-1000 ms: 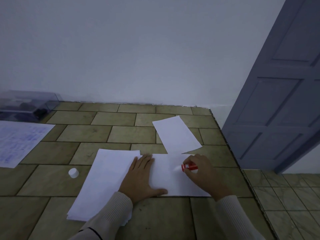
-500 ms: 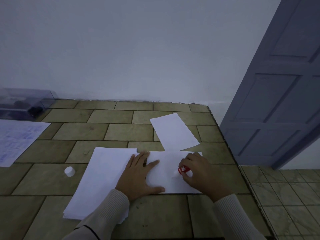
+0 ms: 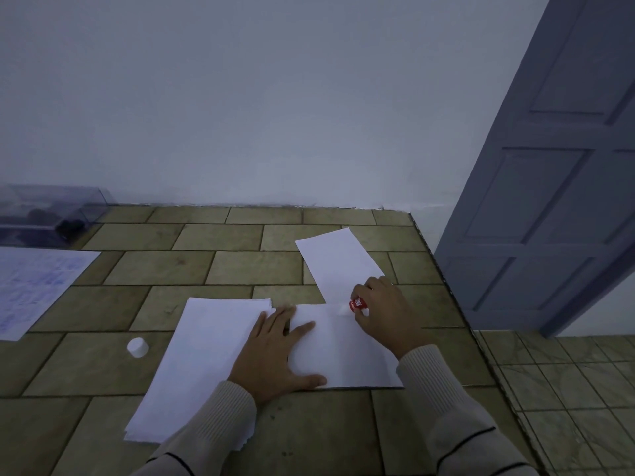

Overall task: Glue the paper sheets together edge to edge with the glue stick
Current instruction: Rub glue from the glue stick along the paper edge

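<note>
Glue stick (image 3: 357,303) on the near sheet (image 3: 347,355)
Right hand (image 3: 385,312) grips the glue stick, tip touching the near sheet's far edge by the far sheet (image 3: 338,262); left hand (image 3: 275,359) lies flat, fingers straight, pressing the near sheet to the surface (image 3: 237,269); cap (image 3: 137,347) left of the stack (image 3: 206,359)

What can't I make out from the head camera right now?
All head view.
Glue stick: most of its body hidden in the right hand's grip; label too small to read.
Glue on the near sheet: white on white, cannot tell.
Printed sheet: cut off by the left edge, text blurred.
Clear box: contents dark, cut by the left edge.
Paper stack: near corner hidden by the left sleeve.
</note>
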